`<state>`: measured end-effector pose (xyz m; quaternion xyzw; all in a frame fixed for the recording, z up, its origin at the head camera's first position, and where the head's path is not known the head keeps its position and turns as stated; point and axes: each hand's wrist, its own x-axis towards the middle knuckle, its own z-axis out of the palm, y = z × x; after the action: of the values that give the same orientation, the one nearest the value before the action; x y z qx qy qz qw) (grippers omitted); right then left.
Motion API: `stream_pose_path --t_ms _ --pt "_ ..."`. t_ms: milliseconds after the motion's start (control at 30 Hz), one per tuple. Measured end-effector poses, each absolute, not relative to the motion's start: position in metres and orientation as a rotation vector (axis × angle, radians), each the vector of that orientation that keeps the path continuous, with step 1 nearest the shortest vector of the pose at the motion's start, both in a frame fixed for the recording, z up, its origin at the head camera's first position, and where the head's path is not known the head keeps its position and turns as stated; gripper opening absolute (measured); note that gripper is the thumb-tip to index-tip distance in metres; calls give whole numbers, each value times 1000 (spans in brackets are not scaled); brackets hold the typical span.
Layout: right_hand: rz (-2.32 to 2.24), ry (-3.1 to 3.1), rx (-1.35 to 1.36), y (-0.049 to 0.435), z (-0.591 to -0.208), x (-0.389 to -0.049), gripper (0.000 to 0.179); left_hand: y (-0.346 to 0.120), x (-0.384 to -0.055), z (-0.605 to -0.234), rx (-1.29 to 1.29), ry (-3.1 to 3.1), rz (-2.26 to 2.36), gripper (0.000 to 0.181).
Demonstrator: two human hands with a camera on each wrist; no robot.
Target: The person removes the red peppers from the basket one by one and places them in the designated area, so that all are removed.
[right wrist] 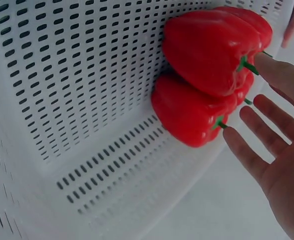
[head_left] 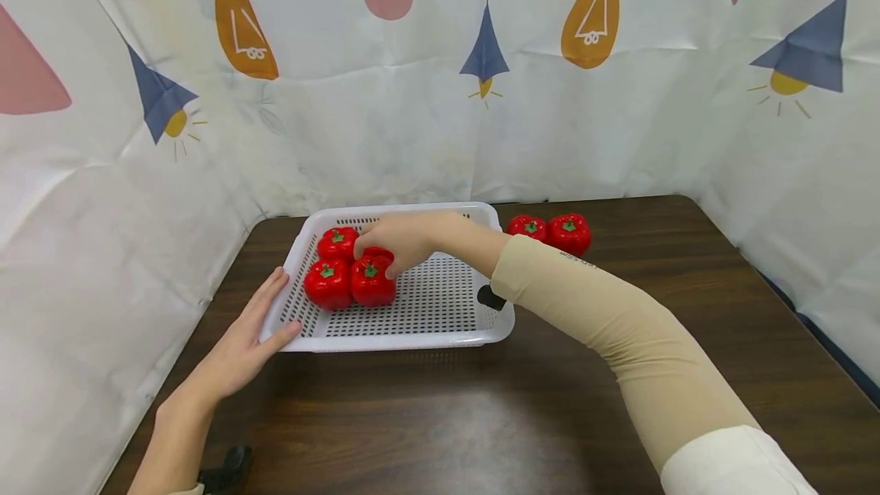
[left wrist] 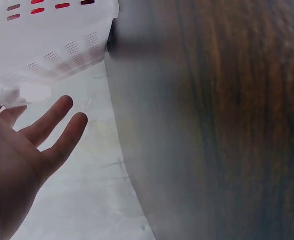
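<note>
A white perforated plastic basket (head_left: pixel 440 296) holds several red bell peppers with green stems in its left half. At the front stands one pepper (head_left: pixel 373 281), with another pepper (head_left: pixel 328 284) to its left and a third (head_left: pixel 337 243) behind. My right hand (head_left: pixel 407 239) is over the peppers and partly hides a further one. Its fingers are spread around the stem ends in the right wrist view, where a near pepper (right wrist: pixel 189 110) lies by a fingertip. My left hand (head_left: pixel 241 346) rests at the basket's left rim, fingers extended; the left wrist view shows spread fingers (left wrist: pixel 67 142) below the basket wall.
Two more red peppers, one (head_left: pixel 528 228) beside the other (head_left: pixel 569 234), sit on the dark wooden table (head_left: pixel 426 418) right of the basket, behind my right forearm. A white curtain (head_left: pixel 385 136) with printed lamps surrounds the table's back and sides.
</note>
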<state>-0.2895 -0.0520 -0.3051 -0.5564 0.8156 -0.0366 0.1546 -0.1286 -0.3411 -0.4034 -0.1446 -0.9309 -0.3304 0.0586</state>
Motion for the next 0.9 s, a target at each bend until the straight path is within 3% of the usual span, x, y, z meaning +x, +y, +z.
stream_pose_path --t_ms 233,900 --pt "-79 2335 -1556 -63 -315 -287 65 -342 -129 -404 -429 -2824 -994 85" --pt "-46 2308 -1555 -68 -329 -281 58 -341 -131 -407 -432 -2816 -995 84"
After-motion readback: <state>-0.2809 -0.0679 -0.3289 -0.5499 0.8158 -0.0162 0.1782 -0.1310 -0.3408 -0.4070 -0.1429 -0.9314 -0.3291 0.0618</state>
